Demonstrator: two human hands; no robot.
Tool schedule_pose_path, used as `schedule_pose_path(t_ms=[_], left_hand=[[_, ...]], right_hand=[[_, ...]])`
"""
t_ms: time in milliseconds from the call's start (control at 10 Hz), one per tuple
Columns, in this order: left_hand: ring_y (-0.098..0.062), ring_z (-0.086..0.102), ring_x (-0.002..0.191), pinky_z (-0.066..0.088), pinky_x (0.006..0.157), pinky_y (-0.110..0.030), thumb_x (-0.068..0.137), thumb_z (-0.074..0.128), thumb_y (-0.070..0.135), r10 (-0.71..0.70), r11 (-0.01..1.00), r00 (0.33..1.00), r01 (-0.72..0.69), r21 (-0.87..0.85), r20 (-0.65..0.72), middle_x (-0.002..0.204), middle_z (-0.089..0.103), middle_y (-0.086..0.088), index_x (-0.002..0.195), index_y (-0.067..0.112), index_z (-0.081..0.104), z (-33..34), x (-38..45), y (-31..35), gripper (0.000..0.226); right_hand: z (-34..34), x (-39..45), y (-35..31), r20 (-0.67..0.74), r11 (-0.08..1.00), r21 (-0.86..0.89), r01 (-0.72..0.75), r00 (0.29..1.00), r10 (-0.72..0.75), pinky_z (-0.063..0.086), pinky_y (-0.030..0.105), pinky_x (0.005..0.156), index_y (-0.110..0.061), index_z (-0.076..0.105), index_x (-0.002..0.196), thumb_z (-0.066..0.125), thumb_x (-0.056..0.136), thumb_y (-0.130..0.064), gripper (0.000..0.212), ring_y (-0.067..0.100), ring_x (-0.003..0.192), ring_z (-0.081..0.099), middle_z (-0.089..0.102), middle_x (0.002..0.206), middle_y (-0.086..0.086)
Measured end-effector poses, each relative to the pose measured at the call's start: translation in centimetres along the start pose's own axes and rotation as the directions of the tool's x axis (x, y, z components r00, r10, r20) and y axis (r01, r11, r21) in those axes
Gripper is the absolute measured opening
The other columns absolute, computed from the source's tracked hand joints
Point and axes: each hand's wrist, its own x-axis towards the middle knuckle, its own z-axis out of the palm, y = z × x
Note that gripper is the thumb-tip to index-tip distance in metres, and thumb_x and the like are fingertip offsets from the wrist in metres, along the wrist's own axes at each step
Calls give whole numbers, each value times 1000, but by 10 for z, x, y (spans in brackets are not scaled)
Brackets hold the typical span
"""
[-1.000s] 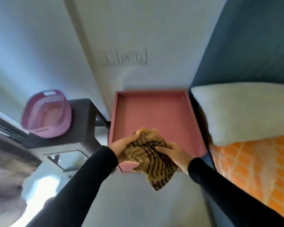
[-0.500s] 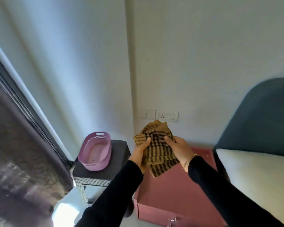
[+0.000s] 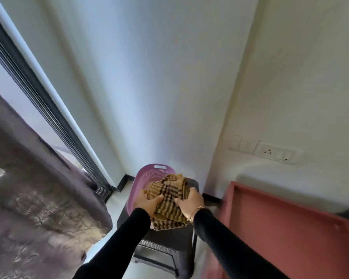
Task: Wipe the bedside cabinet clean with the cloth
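At about 9 o'clock of my view I see a grey-purple curtain (image 3: 34, 214) beside the dark window frame (image 3: 38, 93). Going right, toward 6 o'clock, a purple basket (image 3: 147, 174) stands on a dark stool (image 3: 169, 240). In front of the basket my left hand (image 3: 147, 202) has its fingers curled into the cloth (image 3: 169, 200) and grips its left side. The cloth, brown with dark stripes, is bunched between both hands, above the stool and the basket rim; I cannot tell if it touches them. My right hand (image 3: 191, 202) grips the cloth's right side, thumb pressed on the fabric; a thin bracelet (image 3: 195, 211) is on this wrist. At 4 o'clock is the pink bedside cabinet (image 3: 280, 232), apart from the cloth. At 3 o'clock a white socket plate (image 3: 274, 153) sits on the wall (image 3: 290, 77).
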Motion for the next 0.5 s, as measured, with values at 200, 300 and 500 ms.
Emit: schedule_pose_path(t_ms=[200,300,500], left_hand=[[-34,56,112,45,97,-42,86,59,16,123,779,992,-114,616,28,123,58,-18,127,5,32,-8,106,-26,50],[-33,55,113,43,97,-41,89,53,14,111,683,986,-166,711,124,126,55,-18,136,8,23,-2,122,-37,56],[-29,50,114,42,98,-37,89,46,10,198,353,941,-330,875,275,132,46,-15,123,6,45,0,132,-49,34]], right_hand=[[93,87,-4,155,928,-336,164,981,-117,45,33,89,-17,16,146,43,94,-2,61,31,108,56,54,123,19],[109,103,5,241,885,-431,175,968,-74,44,35,93,-19,7,149,40,91,3,70,33,113,53,51,126,22],[130,111,10,296,832,-543,113,953,64,43,38,97,-4,35,135,53,87,-3,51,36,120,49,45,134,24]])
